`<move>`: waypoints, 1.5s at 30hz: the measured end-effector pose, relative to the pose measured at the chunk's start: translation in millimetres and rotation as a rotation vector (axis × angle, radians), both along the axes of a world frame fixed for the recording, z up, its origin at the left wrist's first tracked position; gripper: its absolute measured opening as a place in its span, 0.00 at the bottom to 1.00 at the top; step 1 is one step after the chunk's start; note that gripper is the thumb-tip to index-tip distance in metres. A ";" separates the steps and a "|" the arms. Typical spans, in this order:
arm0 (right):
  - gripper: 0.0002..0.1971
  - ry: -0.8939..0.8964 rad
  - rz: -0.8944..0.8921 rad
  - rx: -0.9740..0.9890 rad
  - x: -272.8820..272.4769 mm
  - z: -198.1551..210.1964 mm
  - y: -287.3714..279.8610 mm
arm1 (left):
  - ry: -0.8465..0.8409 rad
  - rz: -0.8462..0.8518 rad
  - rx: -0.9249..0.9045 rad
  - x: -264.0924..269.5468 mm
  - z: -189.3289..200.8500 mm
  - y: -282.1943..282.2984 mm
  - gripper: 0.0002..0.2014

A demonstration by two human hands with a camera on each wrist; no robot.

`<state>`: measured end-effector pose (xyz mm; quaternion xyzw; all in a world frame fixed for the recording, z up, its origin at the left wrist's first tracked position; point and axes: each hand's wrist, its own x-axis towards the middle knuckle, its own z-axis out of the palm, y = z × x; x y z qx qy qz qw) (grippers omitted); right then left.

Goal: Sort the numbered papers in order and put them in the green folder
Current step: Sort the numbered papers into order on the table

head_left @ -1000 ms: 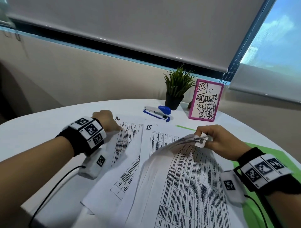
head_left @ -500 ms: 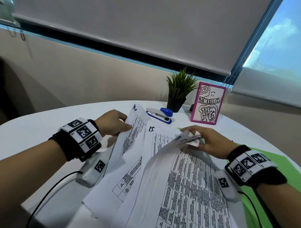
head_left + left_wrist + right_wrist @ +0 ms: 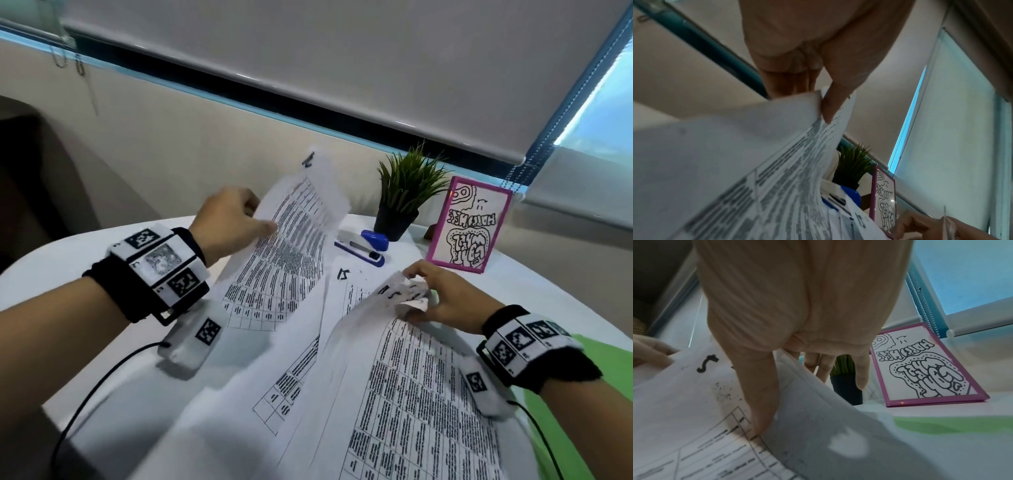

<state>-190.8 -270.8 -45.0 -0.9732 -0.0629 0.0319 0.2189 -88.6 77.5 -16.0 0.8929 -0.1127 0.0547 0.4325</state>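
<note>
My left hand (image 3: 255, 219) pinches the left edge of one printed sheet (image 3: 291, 253) and holds it tilted up above the table; in the left wrist view the thumb (image 3: 830, 105) lies on the printed side of that sheet (image 3: 777, 162). My right hand (image 3: 419, 291) grips the curled far corners of a stack of papers (image 3: 411, 394), thumb on top of a sheet marked 5 (image 3: 705, 402), fingers underneath. Another numbered sheet (image 3: 342, 284) lies flat between the hands. The green folder (image 3: 599, 359) lies under the stack at the right.
On the round white table (image 3: 68, 260), behind the papers, are a blue and white stapler (image 3: 361, 245), a small potted plant (image 3: 404, 192) and a pink-framed drawing (image 3: 469, 226). A black cable (image 3: 102, 377) runs from my left wrist across the table.
My left hand has lifted its sheet off the table, up and away. The right hand stays on the stack's far corners, fingers slightly shifted.
</note>
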 end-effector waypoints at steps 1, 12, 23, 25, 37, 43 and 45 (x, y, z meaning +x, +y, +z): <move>0.31 0.012 0.005 0.013 0.3 0.4 -0.7 | 0.087 -0.036 0.066 0.8 -5.9 0.8 0.15; 0.28 0.040 -0.003 -0.033 8.0 2.7 -1.4 | 0.129 0.021 0.075 -3.3 -5.3 0.5 0.07; 0.22 -0.297 0.132 0.007 -29.5 12.7 -4.4 | -0.188 0.163 -0.345 -3.7 24.2 6.3 0.12; 0.20 -0.337 0.139 0.052 -42.7 19.6 -5.6 | -0.217 0.120 -0.486 -7.4 30.0 2.9 0.09; 0.11 -0.483 0.087 0.295 -116.2 33.6 -14.7 | 0.054 -0.126 -0.528 -25.1 -4.4 -76.4 0.10; 0.11 -0.483 0.065 0.325 -122.7 38.7 -12.3 | 0.148 -0.501 -0.064 -58.3 -32.3 -102.9 0.09; 0.13 -0.477 0.073 0.346 -121.4 39.3 -11.8 | 0.112 -0.569 0.044 -66.8 -31.8 -104.6 0.12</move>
